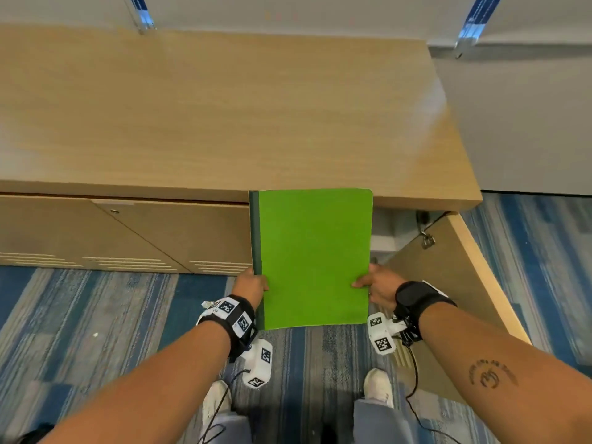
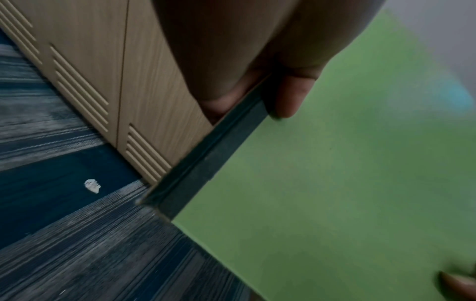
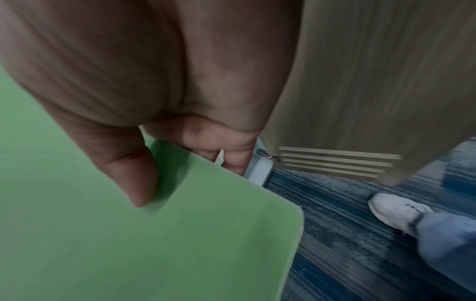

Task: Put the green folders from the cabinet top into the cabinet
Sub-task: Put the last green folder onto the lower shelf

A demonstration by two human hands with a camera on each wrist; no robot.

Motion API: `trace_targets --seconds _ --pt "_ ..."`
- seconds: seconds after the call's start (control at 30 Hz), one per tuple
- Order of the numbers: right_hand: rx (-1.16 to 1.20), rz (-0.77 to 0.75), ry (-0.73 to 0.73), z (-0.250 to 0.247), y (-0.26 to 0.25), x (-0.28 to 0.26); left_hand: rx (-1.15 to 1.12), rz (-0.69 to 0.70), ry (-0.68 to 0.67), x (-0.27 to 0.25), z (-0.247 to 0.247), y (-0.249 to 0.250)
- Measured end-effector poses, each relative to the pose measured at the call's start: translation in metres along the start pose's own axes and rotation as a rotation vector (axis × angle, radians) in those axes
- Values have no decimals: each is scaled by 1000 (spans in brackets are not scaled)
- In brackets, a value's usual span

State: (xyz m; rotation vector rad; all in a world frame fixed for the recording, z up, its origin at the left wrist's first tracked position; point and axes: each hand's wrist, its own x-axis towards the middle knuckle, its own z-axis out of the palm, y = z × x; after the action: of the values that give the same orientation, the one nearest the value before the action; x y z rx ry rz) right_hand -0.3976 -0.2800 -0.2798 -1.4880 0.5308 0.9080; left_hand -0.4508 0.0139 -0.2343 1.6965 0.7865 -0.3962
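Note:
A bright green folder (image 1: 314,257) with a dark spine on its left edge is held flat in front of the wooden cabinet (image 1: 224,116), below its top edge. My left hand (image 1: 251,285) pinches the spine side, thumb on top (image 2: 291,95) and fingers beneath. My right hand (image 1: 374,286) pinches the opposite edge, thumb on the green cover (image 3: 134,177). The folder's (image 2: 322,193) far end points at the cabinet's open compartment (image 1: 384,232). The cabinet top is bare wood.
The cabinet's right door (image 1: 448,277) stands swung out toward me, beside my right arm. The left doors (image 1: 128,235) are closed, with slotted vents along the bottom. Blue striped carpet (image 1: 96,315) covers the floor; my white shoes (image 1: 378,386) stand near the door.

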Motion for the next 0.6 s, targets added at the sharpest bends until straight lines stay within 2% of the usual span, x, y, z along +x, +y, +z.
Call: trace_targets --seconds 0.07,0.13,0.23,0.33,0.47,0.6 --pt "-37 92 11 -12 37 25 84 -49 -31 17 17 -33" --pt "36 134 30 -16 69 41 198 -102 -48 35 34 -66" --pt "43 204 44 -19 113 64 253 -165 -85 69 63 -122" --pt "50 225 61 -30 164 109 349 -189 -93 103 95 -164" --pt "61 260 109 -46 212 179 406 -182 -39 162 127 -207" --pt "51 254 179 -57 248 249 468 -203 -87 217 156 -253"
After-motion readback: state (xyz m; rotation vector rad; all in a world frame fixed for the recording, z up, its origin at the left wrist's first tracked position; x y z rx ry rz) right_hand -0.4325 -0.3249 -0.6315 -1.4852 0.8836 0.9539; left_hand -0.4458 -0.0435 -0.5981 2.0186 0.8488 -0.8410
